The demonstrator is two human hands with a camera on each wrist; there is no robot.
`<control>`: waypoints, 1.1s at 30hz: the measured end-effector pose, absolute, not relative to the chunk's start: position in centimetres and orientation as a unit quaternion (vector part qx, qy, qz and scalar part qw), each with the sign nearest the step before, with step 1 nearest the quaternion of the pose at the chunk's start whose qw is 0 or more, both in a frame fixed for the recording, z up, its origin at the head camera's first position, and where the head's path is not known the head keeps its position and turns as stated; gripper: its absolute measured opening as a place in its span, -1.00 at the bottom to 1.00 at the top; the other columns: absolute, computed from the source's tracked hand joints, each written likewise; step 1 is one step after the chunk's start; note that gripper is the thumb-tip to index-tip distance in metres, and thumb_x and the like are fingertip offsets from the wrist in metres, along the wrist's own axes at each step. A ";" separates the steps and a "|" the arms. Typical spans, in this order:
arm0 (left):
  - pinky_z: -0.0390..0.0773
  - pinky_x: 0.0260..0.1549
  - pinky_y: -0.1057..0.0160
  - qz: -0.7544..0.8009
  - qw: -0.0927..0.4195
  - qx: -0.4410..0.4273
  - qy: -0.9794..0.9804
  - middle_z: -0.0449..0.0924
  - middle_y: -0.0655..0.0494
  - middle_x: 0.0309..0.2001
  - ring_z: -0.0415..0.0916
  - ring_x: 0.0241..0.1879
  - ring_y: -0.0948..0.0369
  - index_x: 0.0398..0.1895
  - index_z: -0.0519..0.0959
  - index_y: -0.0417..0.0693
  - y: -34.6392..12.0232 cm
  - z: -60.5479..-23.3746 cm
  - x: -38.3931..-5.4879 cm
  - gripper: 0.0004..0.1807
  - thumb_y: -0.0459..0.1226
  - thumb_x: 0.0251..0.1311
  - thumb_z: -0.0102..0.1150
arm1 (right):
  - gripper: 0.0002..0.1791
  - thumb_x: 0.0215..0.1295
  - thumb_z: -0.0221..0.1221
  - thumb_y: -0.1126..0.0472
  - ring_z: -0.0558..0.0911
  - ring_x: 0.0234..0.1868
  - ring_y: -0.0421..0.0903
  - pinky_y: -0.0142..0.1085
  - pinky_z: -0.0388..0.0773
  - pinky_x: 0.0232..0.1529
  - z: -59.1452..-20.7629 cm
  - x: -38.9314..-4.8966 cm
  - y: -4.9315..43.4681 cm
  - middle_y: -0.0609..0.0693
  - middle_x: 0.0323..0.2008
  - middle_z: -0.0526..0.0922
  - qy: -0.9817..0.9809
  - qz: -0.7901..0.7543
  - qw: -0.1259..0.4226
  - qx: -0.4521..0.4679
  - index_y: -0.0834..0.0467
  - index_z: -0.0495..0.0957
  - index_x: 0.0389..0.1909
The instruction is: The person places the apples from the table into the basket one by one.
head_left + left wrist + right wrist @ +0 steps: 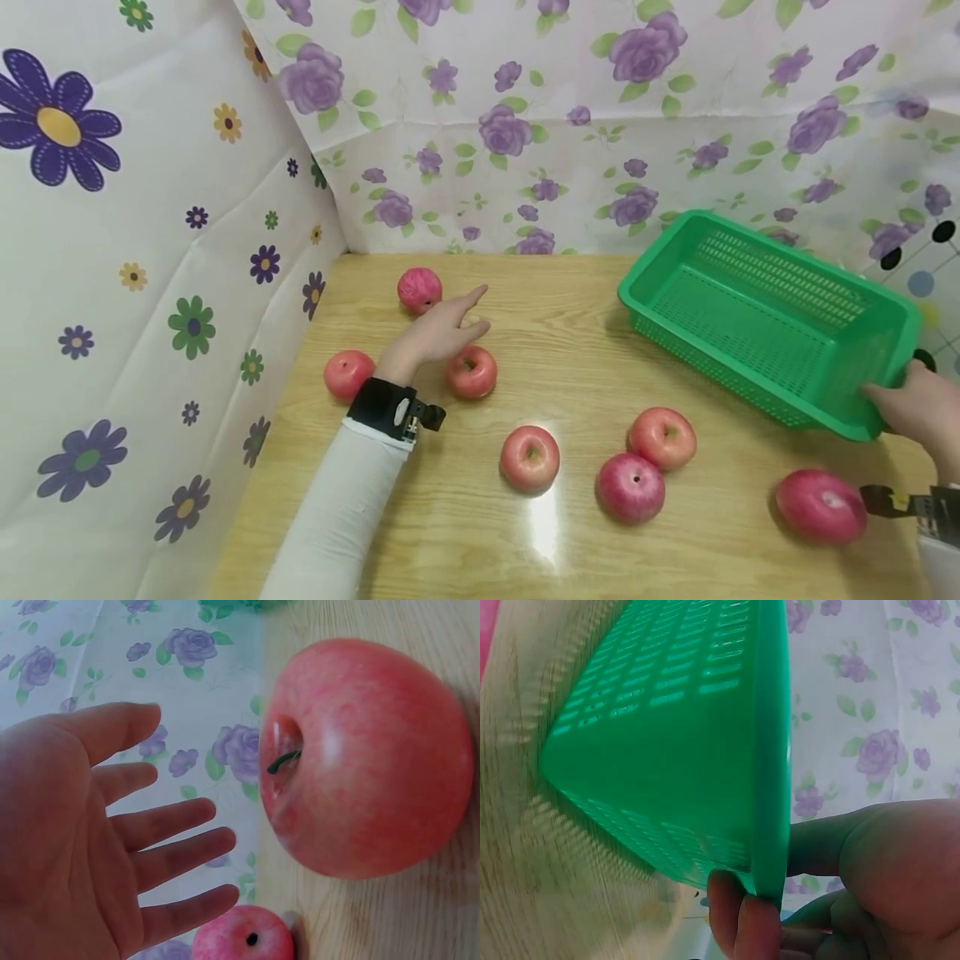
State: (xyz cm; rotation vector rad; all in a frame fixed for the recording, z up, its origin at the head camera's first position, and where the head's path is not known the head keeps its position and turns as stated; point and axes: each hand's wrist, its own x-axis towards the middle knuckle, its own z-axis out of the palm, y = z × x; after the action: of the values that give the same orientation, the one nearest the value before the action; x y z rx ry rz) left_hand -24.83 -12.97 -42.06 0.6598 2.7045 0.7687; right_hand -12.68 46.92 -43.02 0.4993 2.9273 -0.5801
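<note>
My left hand (438,333) hovers with spread, straight fingers among apples at the left of the table, holding nothing. Close by it are a red apple with a stem (472,372), a pinker apple (420,290) behind and another apple (348,376) beside the wrist. In the left wrist view, the stemmed apple (367,757) looms large beyond the fingertips. At the right, my right hand (918,408) grips the rim of a green plastic basket (750,400) at its near right corner. Thumb and fingers pinch the rim (771,765) from both sides. No fruit lies inside the basket.
One apple (530,458) sits mid-table. Two touching apples (662,438) lie right of it, the nearer one deep pink. A dark pink apple (821,506) rests in front of the basket, near the right wrist. Flowered sheets (480,167) stand behind and at the left of the wooden table (450,533).
</note>
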 end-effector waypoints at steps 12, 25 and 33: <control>0.50 0.09 0.05 0.338 0.015 0.174 0.925 0.46 -0.08 0.24 0.44 0.12 0.08 0.51 0.20 0.02 -10.1 -40.6 -23.9 -0.38 -0.08 0.45 0.00 | -0.18 0.50 0.05 0.10 0.65 -0.36 0.31 0.04 0.68 -0.44 -44.0 -14.6 46.2 0.75 -0.04 0.35 0.953 -0.276 0.091 0.087 0.66 -0.11 0.35; 0.52 -0.34 0.16 0.405 -0.012 0.114 0.907 0.53 -0.03 -0.09 0.46 -0.31 0.14 0.39 0.34 -0.12 -5.6 -41.2 -23.2 -0.46 -0.13 0.40 0.01 | 0.15 0.44 0.01 -0.26 0.67 -0.20 0.23 0.08 0.66 -0.25 -41.7 -18.7 42.6 0.77 0.12 0.20 0.950 -0.246 0.191 0.027 0.49 -0.48 0.42; 0.55 -0.05 0.05 0.412 0.010 0.053 0.909 0.57 -0.14 0.00 0.49 -0.05 0.09 0.46 0.21 -0.21 -3.7 -41.9 -24.2 -0.34 -0.11 0.38 0.03 | 0.08 0.46 0.08 -0.11 0.69 -0.28 0.12 -0.02 0.68 -0.30 -41.4 -20.9 39.9 0.74 0.08 0.29 0.951 -0.241 0.195 -0.005 0.45 -0.43 0.45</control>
State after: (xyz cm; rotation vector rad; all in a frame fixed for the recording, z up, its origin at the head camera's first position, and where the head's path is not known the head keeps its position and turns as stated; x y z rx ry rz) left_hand -24.16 -3.74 -41.88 0.1640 2.8384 1.2874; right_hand -20.94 39.86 -41.40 -0.0128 2.6656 -0.6761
